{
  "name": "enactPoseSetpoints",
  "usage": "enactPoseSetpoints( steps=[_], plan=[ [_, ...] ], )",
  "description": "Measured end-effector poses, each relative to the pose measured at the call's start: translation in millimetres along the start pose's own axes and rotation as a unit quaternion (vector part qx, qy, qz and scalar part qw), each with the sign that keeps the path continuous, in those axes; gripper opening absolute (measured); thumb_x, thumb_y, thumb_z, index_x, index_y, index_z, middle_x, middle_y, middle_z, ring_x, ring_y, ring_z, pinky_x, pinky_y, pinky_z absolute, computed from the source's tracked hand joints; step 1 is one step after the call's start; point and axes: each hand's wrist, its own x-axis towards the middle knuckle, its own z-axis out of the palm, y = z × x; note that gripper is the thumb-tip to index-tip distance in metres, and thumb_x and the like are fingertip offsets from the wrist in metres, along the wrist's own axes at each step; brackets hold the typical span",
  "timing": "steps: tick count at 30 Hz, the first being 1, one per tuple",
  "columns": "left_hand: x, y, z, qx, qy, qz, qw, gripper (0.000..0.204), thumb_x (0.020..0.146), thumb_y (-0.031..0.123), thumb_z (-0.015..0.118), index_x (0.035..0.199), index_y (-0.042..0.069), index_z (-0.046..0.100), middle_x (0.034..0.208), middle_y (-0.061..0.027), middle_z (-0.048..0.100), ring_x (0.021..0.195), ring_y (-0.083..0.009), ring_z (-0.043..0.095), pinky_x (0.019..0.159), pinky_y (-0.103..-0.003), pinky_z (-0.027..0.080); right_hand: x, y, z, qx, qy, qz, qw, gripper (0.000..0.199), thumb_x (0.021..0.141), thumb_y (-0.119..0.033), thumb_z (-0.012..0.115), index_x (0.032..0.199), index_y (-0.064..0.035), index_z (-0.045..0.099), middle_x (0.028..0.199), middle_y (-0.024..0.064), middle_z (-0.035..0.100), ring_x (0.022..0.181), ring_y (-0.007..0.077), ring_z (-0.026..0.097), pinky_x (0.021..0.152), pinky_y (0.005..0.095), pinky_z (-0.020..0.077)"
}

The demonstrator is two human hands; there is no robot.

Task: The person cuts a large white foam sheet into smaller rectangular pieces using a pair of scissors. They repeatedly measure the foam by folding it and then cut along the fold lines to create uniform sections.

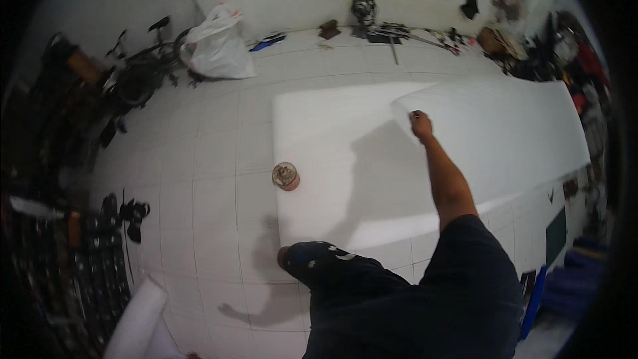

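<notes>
A wide white sheet (325, 133), which looks like thin foam, lies flat on the tiled floor. To the right, a second layer of it (505, 133) is folded over or laid on top. My right hand (420, 126) is closed on the left edge of that upper layer; a small dark spot shows at the fingers, too small to name. On the lower layer's left edge stands a round tub (286, 176) with lumpy brownish contents. My left hand is out of the picture. My bent leg, in dark patterned cloth (319, 259), reaches the sheet's near left corner.
Left of the floor stand a small bicycle (143, 70), a white plastic bag (219, 46) and dark racks (80, 259). A white roll (136, 319) lies at the lower left. Clutter lines the back wall, including a helmet-like object (363, 8). A blue item (531, 312) stands at the right.
</notes>
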Motion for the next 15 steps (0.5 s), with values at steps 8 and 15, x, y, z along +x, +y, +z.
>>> enactPoseSetpoints(
  steps=[8,15],
  plan=[
    [284.2,275.2,12.4,0.072,-0.078,0.257,0.96,0.041,0.098,0.025,0.055,0.13,-0.001,0.058,0.131,-0.0234,0.059,0.12,-0.0366,0.055,0.106,-0.043,0.04,-68.1,-125.4,145.6,0.021,-0.054,0.078,0.995,0.035,0.095,-0.031,0.059,0.115,-0.004,0.068,0.113,0.0183,0.069,0.105,0.0352,0.066,0.093,0.0432,0.0509],
    [493.2,227.4,250.7,0.29,-0.441,0.535,0.66,0.049,0.096,0.038,0.061,0.131,0.004,0.057,0.114,-0.0131,0.067,0.105,-0.0289,0.062,0.091,-0.041,0.049,-113.0,-199.5,290.9,-0.004,-0.099,0.143,0.985,0.033,0.099,-0.032,0.05,0.115,-0.0084,0.066,0.114,0.0165,0.069,0.106,0.0353,0.064,0.095,0.0469,0.0476]
  ],
)
